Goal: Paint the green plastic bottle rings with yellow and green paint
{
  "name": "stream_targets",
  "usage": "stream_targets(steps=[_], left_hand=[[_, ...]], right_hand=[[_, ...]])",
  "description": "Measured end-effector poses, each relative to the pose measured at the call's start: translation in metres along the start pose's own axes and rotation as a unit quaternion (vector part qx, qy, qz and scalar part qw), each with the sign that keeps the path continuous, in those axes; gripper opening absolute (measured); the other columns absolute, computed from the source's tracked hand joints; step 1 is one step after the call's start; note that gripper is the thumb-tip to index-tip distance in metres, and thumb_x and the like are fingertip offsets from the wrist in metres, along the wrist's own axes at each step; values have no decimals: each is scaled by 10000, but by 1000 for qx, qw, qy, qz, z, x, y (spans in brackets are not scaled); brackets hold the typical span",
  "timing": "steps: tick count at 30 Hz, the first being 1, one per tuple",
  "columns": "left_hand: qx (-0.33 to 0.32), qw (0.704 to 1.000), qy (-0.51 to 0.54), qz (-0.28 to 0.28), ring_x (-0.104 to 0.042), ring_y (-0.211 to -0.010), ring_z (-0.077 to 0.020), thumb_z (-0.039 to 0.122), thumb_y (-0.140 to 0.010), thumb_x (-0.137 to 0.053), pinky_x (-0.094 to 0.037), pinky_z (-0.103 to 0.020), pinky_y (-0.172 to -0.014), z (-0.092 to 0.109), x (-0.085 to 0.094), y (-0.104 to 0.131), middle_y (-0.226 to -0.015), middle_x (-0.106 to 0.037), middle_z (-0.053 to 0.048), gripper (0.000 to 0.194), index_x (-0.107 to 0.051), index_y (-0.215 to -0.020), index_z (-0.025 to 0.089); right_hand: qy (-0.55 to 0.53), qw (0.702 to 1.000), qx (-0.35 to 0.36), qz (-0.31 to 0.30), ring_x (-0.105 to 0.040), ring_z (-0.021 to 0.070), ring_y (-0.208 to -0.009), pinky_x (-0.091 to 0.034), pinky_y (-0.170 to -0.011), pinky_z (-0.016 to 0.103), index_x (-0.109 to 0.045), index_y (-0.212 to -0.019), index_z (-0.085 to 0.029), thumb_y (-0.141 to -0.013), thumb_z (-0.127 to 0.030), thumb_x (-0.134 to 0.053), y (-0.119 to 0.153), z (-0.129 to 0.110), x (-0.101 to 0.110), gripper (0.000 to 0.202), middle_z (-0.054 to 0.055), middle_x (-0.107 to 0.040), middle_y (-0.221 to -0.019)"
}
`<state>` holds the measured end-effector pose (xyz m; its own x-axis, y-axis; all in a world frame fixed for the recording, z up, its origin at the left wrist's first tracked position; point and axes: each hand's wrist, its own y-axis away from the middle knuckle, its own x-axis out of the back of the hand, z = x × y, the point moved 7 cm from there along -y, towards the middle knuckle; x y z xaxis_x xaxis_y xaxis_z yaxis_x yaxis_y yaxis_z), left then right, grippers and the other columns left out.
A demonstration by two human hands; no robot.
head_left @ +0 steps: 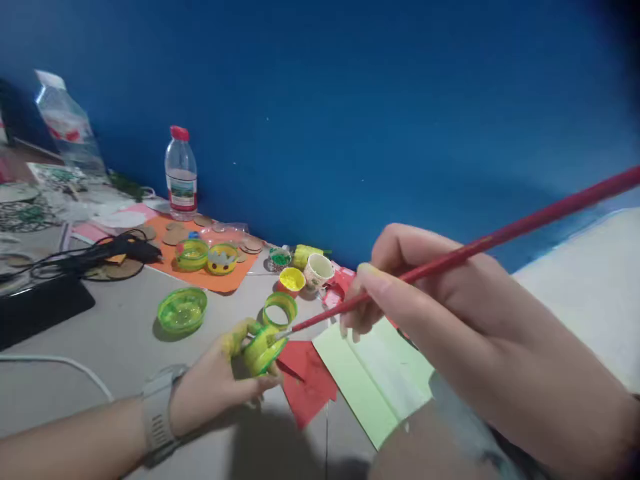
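My left hand (220,383), its fingertips smeared with yellow-green paint, grips a small round piece (257,355) painted yellow with a green rim. In my right hand (425,293) is a long red paintbrush (480,248), pinched between thumb and fingers. The brush tip rests on the yellow face of the round piece. Just behind it stands a yellow-green ring (280,310). A paper cup of yellow paint (292,280) sits farther back, beside a patterned paper cup (319,269) and a cup with green contents (279,259).
A green bowl (183,311) stands left of my left hand. Orange paper (220,281) bears two decorated rings. Red paper (310,380) and pale green paper (370,380) lie near my hands. Bottles (181,175), black cables (100,253) and a black device (45,310) occupy the left; a blue wall rises behind.
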<state>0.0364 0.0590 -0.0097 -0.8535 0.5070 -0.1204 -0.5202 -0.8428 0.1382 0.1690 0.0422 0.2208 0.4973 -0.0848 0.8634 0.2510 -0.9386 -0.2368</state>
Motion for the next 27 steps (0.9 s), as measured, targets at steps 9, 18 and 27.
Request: stream_targets(steps=[9, 18, 27], left_hand=[[-36, 997, -31, 55, -509, -568, -48, 329, -800, -698, -416, -124, -495, 13, 2, -4, -719, -615, 43, 295, -441, -852, 192], [-115, 991, -66, 34, -646, -830, -179, 310, -802, -683, -538, -247, -732, 20, 8, -4, -914, -697, -51, 275, -562, -1006, 169], [-126, 991, -45, 26, -643, -792, -181, 274, -782, -677, -527, -229, -687, 34, 1, -2, -894, -697, -51, 236, -612, -984, 171]], right_hand=[[-21, 995, -24, -91, -540, 89, -559, -398, -484, 199, -486, -794, -223, -901, -246, -439, -9, 7, -23, 119, -50, -586, -661], [-17, 990, 29, -136, -484, 64, -549, -362, -477, 197, -453, -771, -231, -893, -249, -430, -18, -14, -47, 126, -86, -534, -631], [11, 983, 31, -181, -484, 74, -546, -356, -453, 220, -475, -738, -228, -885, -316, -426, -22, -23, -57, 178, -85, -542, -637]])
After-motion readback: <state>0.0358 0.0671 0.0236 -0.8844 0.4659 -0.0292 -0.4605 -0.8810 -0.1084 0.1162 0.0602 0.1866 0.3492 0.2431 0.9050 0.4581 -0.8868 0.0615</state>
